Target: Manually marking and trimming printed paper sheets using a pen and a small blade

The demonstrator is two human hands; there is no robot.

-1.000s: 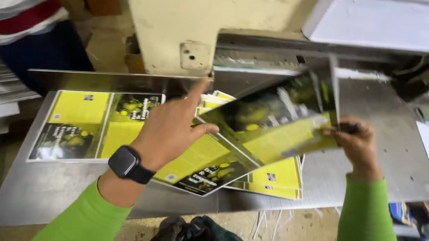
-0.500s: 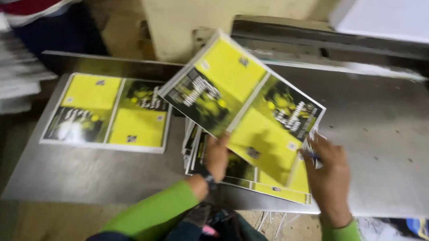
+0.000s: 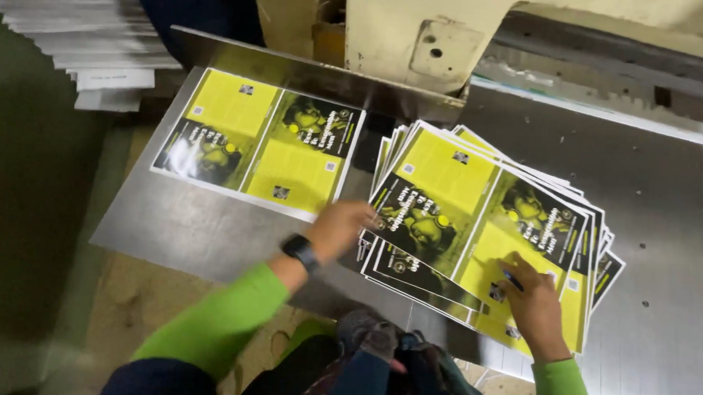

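Note:
A fanned pile of yellow-and-black printed sheets (image 3: 477, 219) lies on the grey metal table (image 3: 650, 234). My left hand (image 3: 341, 229), with a black watch on the wrist, touches the pile's left edge, fingers apart. My right hand (image 3: 530, 302) rests flat on the top sheet near its front edge and has a dark pen between its fingers. A second neat stack of the same sheets (image 3: 263, 142) lies to the left, untouched.
A cream-coloured machine body (image 3: 422, 35) overhangs the table's back. A metal fence (image 3: 309, 73) runs behind the left stack. Stacks of white paper (image 3: 82, 28) stand at the far left. A person in dark clothing (image 3: 194, 5) stands behind the table.
The sheet that both hands held up in the air now lies on top of the fanned pile. My hands have come down onto the pile.

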